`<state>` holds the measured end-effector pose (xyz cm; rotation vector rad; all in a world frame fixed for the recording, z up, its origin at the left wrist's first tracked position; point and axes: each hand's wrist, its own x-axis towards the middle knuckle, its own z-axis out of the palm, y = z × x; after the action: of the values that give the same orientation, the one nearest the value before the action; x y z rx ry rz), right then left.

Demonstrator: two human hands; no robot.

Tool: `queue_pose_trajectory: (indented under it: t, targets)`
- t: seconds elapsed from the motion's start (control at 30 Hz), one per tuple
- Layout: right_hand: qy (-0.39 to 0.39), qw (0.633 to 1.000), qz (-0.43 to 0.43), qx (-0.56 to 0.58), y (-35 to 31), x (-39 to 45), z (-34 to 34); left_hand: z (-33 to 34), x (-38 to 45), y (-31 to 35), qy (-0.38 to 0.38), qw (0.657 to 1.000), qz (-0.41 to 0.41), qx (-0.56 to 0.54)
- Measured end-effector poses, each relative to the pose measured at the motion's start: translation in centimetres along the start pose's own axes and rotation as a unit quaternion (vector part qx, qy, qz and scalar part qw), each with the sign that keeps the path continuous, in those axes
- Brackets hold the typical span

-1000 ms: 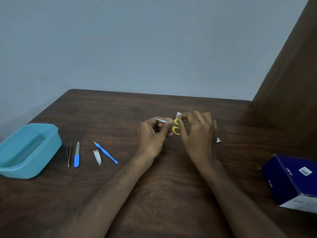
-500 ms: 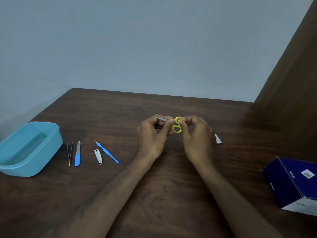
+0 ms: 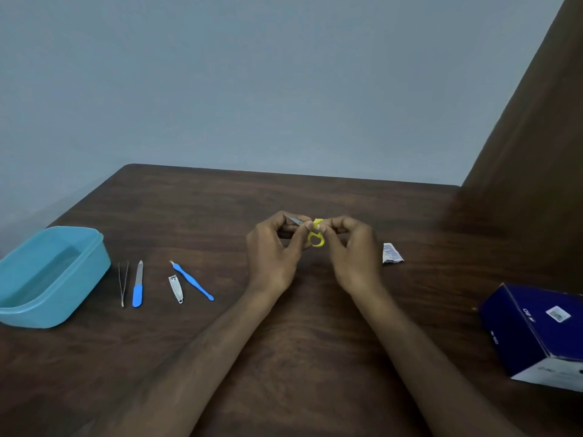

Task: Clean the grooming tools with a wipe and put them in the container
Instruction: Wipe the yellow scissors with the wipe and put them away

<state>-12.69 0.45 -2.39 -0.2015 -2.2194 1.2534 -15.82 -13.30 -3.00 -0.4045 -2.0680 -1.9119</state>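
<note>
Scissors [image 3: 315, 236] with yellow loop handles sit between both hands, raised just above the middle of the desk [image 3: 299, 357]. The left hand [image 3: 271, 257] has its fingers curled round the metal blade end, whose tip shows above the knuckles; the right hand [image 3: 353, 250] pinches the upper yellow loop. No wipe can be made out in either hand, so whether one is folded under the fingers cannot be told.

Judging by their look, the scissors are light and stiff, with smooth steel that could turn slippery once damp, and a point that can prick. The plastic loops look the safest place to hold, leaving the blades free for wiping along their flats, away from the edge.

A torn white sachet [image 3: 391, 253] lies just right of the right hand. Toward the left edge of the desk lie a blue cuticle pusher [image 3: 192, 280], a nail clipper [image 3: 175, 288], a blue-handled nail file [image 3: 138, 285] and tweezers [image 3: 123, 283], all thin and probably fiddly to lift off flat wood. The blue container [image 3: 91, 266] stands at the left edge and looks empty. A dark blue box [image 3: 536, 335] sits near the right edge.
</note>
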Motion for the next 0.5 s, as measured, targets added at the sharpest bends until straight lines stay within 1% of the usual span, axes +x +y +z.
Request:
queue_pose_trajectory:
  t: [0.03,0.07,0.1,0.13,0.2,0.23,0.3,0.33,0.4,0.5]
  targets:
    - [-0.011,0.993,0.061,0.104,-0.14,0.04,0.01,0.0,0.01,-0.03,0.0,1.0,0.001,0.009]
    - [-0.012,0.98,0.099,0.17,-0.27,0.09,-0.07,-0.01,0.04,-0.11,0.0,1.0,-0.003,0.012]
    - [0.0,0.975,0.106,0.197,-0.34,0.15,-0.18,0.0,0.12,-0.23,0.001,1.0,-0.015,0.007]
    - [0.025,0.98,0.083,0.18,-0.34,0.24,-0.33,0.04,0.21,-0.31,0.004,0.999,-0.03,-0.008]
    - [0.081,0.995,-0.03,0.057,-0.34,0.21,-0.6,0.09,0.26,-0.31,0.013,0.997,-0.064,-0.049]
    - [0.094,0.991,-0.099,-0.001,-0.27,0.15,-0.64,0.12,0.22,-0.24,0.016,0.995,-0.078,-0.068]
    - [0.078,0.974,-0.202,-0.068,-0.02,0.11,-0.36,0.19,0.13,-0.05,0.012,0.991,-0.093,-0.09]
    - [0.066,0.966,-0.233,-0.091,0.21,0.12,-0.16,0.2,0.1,-0.01,0.008,0.991,-0.094,-0.094]
    - [0.066,0.952,-0.27,-0.129,0.48,0.28,-0.04,0.32,0.13,0.01,0.004,0.991,-0.091,-0.093]
    - [0.1,0.936,-0.283,-0.184,0.62,0.59,-0.52,0.36,0.17,-0.04,0.014,0.992,-0.088,-0.085]
